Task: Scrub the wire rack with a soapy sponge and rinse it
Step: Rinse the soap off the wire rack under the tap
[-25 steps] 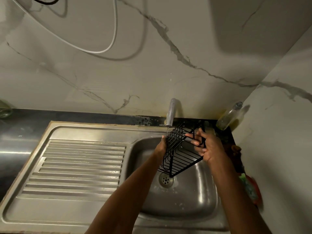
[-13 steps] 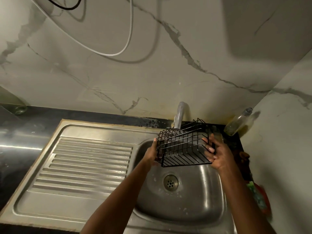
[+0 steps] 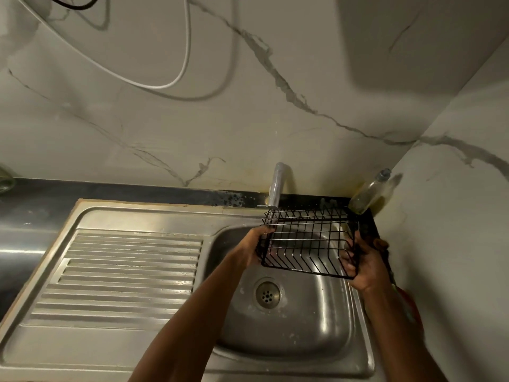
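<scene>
The black wire rack [image 3: 308, 244], a box-shaped basket of thin coated rods, hangs over the stainless steel sink basin [image 3: 325, 321], up at about one o'clock from the round drain [image 3: 267, 295], with its far left corner under the chrome tap spout [image 3: 276, 186]. The left hand [image 3: 254, 245] grips the left end wall, its fingers curled round the rods; the right hand [image 3: 365, 267] holds the right end wall, fingers [image 3: 347, 257] hooked through the wires. Whether water is running I cannot tell in this dim light.

The rack looks light and stiff, so it should turn freely, but wet coated wire is probably slippery. The end frames, where rods cross, give the surest hold. A clear bottle of yellowish liquid [image 3: 370, 195] leans in the corner of the counter at two o'clock.
</scene>
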A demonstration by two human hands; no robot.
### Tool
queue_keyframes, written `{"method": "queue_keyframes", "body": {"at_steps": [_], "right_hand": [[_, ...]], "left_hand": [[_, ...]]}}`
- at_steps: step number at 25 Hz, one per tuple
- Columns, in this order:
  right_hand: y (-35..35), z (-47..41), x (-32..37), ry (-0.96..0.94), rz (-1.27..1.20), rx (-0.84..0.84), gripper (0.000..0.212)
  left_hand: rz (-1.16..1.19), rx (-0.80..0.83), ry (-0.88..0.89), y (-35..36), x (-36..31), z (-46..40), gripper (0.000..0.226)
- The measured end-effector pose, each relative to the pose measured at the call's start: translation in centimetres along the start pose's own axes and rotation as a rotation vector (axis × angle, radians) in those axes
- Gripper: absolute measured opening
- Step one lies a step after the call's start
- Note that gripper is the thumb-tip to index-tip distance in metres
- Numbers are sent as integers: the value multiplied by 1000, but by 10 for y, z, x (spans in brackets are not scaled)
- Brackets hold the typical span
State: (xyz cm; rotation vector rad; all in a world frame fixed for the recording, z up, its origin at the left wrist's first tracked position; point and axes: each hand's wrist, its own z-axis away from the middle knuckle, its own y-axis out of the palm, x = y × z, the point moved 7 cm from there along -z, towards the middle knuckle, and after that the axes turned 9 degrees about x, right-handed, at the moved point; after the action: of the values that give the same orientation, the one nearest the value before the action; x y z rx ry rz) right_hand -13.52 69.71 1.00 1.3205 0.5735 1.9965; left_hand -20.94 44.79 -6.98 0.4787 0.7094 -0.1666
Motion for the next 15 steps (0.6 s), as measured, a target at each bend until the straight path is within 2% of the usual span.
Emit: {"method": "queue_keyframes", "body": {"at_steps": [2,5,7,10,15], "right_hand": [[-3,1,1,-12,2,-36,13],[2,-1,0,-11,-15,-26,24],[5,-6,-1,-13,-7,-17,25],[6,-11,-7,-16,31,-14,20],[24,-7,-13,-5,51,-67,25]], "left_hand": [[-48,-17,-23,6,-8,8,51],[-40,-42,-27,7,-14,17,38],[0,-29,-1,5,-16,21,37],[23,-41,-4,-5,-11,22,58],[-16,-94,32,-12,-12,20,37]]}}
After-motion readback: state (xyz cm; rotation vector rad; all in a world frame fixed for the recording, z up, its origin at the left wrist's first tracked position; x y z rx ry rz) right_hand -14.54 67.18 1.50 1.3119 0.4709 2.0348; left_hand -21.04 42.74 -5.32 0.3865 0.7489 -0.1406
